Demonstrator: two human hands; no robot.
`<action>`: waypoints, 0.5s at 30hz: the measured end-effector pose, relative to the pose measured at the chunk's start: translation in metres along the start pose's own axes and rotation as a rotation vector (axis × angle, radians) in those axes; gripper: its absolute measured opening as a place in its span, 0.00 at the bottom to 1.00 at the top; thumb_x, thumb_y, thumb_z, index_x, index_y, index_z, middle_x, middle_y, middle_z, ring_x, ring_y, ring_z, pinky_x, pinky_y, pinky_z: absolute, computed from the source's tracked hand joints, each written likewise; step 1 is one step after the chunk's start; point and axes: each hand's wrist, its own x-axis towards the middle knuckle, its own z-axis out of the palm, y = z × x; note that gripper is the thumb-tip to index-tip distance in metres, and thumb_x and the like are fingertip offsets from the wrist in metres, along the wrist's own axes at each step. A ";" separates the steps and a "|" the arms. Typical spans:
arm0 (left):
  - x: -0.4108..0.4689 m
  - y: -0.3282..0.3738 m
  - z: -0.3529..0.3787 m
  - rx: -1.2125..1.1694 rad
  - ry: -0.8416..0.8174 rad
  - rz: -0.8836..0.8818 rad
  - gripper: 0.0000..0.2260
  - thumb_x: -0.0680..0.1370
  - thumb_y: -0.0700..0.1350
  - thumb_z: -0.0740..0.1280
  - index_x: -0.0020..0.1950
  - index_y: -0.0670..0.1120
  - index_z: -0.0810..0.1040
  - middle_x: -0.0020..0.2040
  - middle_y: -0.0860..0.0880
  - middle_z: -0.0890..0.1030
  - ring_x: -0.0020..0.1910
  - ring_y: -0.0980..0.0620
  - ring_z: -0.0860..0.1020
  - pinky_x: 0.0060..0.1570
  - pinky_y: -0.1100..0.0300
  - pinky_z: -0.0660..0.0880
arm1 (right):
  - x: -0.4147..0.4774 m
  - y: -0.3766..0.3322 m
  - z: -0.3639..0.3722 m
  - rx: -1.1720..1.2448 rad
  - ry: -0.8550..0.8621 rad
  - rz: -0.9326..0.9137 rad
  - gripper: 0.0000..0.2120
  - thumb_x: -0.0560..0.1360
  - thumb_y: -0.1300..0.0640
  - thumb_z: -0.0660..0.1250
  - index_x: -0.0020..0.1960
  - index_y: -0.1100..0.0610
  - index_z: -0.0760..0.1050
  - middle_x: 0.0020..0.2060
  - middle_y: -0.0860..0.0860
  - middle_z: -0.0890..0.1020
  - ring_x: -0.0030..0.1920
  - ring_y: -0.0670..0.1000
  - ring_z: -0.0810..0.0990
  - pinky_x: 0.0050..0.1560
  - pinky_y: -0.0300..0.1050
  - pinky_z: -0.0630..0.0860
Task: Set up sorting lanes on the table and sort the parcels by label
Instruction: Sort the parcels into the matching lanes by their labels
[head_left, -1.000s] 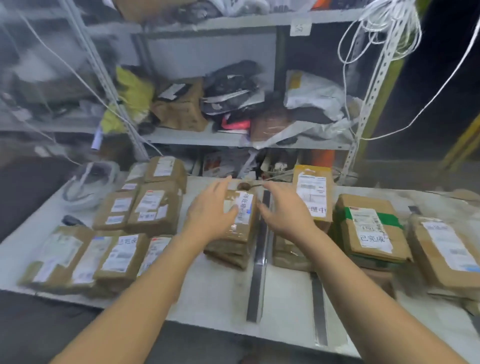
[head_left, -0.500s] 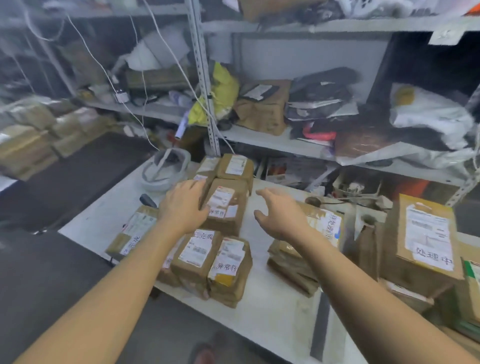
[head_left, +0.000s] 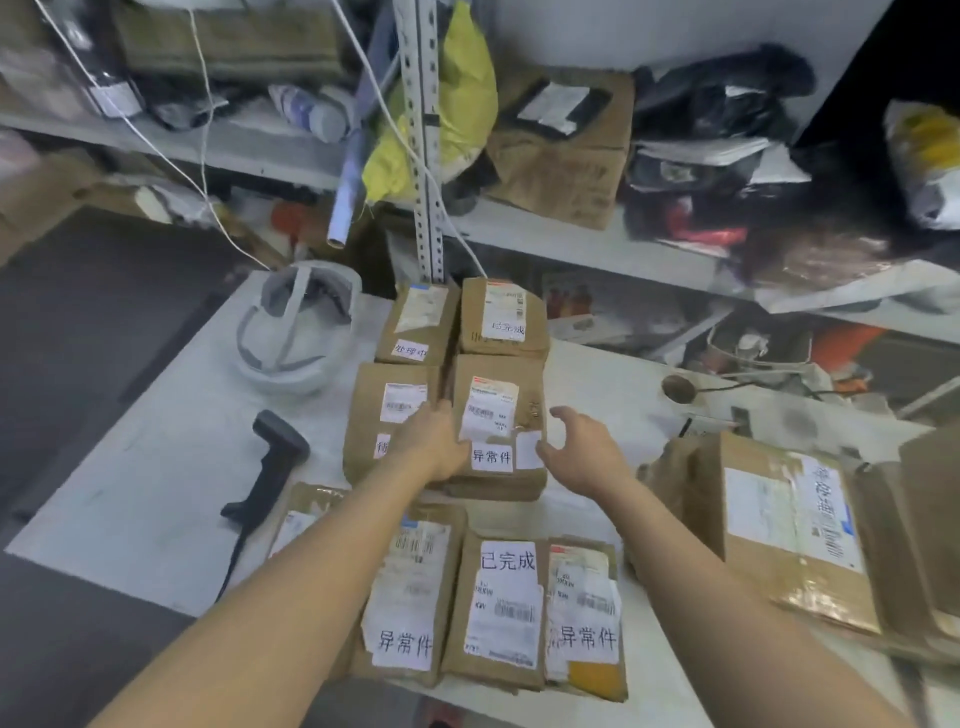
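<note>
Both hands are on the middle parcel (head_left: 496, 415), the brown one with the 异常件 sticker, sitting on a low stack near the centre of the white tabletop (head_left: 156, 467). Left hand (head_left: 434, 441) lies flat against its left edge, fingers loosely spread and touching the cardboard. Right hand (head_left: 584, 452) is at its right edge with the fingers opened wide and curled, thumb close to the small blank sticker; can't tell if it's actually touching.

Everything else relative to that parcel: just left of it, touching, is another brown parcel (head_left: 389, 415). Behind it are 2 more, side by side, the right 1 marked 已完成 (head_left: 501, 317). In front, at the near edge, a row of 3 parcels (head_left: 498, 608) labelled 异常件, 已完成, 异常件. Well to the right sits a bigger box (head_left: 779, 530). Off to the left lies a black barcode scanner (head_left: 270, 467), and behind-left of that a white helmet (head_left: 296, 332) upside down.
</note>
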 end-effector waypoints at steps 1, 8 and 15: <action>0.010 -0.003 0.006 -0.023 -0.037 -0.002 0.24 0.77 0.51 0.66 0.71 0.43 0.67 0.65 0.41 0.74 0.62 0.41 0.74 0.59 0.49 0.74 | 0.006 0.000 0.006 0.041 -0.013 0.042 0.29 0.79 0.51 0.64 0.76 0.57 0.61 0.70 0.56 0.72 0.68 0.57 0.72 0.63 0.50 0.71; 0.052 -0.004 0.035 -0.059 -0.026 -0.020 0.24 0.71 0.54 0.69 0.64 0.47 0.74 0.59 0.45 0.77 0.60 0.41 0.74 0.53 0.53 0.70 | 0.027 0.001 0.043 0.362 -0.056 0.241 0.28 0.75 0.52 0.71 0.71 0.61 0.69 0.64 0.55 0.77 0.64 0.57 0.75 0.63 0.53 0.74; 0.044 0.000 0.038 -0.110 0.003 -0.085 0.30 0.73 0.56 0.70 0.71 0.47 0.66 0.67 0.45 0.71 0.68 0.40 0.65 0.64 0.47 0.69 | 0.025 0.008 0.054 0.599 0.001 0.291 0.17 0.72 0.60 0.73 0.60 0.57 0.79 0.49 0.48 0.83 0.50 0.51 0.82 0.50 0.48 0.81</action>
